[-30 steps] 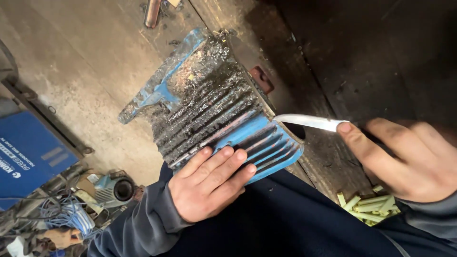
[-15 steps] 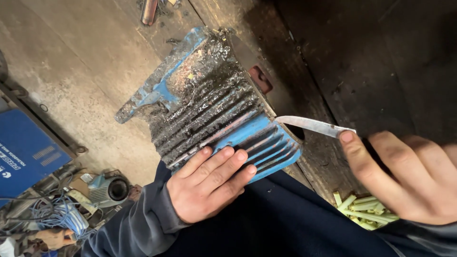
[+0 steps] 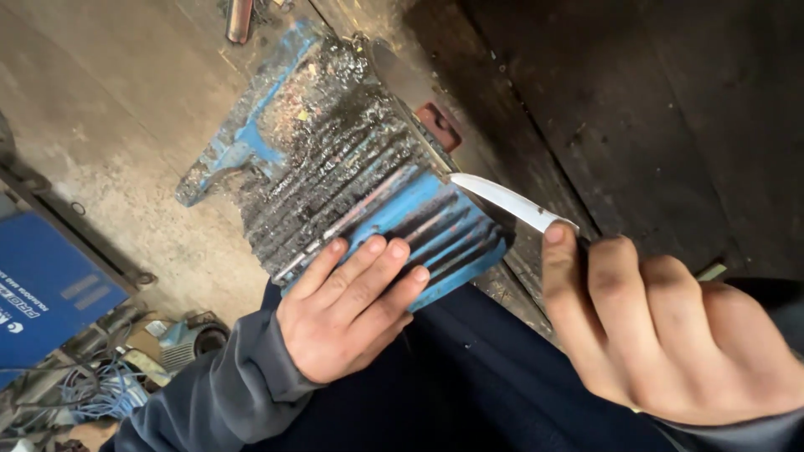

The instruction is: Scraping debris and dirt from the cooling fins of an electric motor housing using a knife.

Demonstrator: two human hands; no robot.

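Scraping is the step we judge to be in hand: our right hand (image 3: pixel 670 326) grips a knife (image 3: pixel 507 201), fingers curled tight round its handle with the thumb pressed along the back of the blade, and the tip rests at the end of a finned blue motor housing (image 3: pixel 368 192). Our left hand (image 3: pixel 352 314) lies flat on the cleaner near end of the housing, fingers straight and close together, pinning it down and closed on nothing. The housing lies on its side across our lap, its far end reaching out over the concrete floor (image 3: pixel 109 100). Its near fins show bare blue paint, while the far fins and the mounting foot are caked in black grime. As we read it, the next move calls for a shallow blade angle along a groove, steady pressure from the left hand, and fingers kept out of the blade's path.
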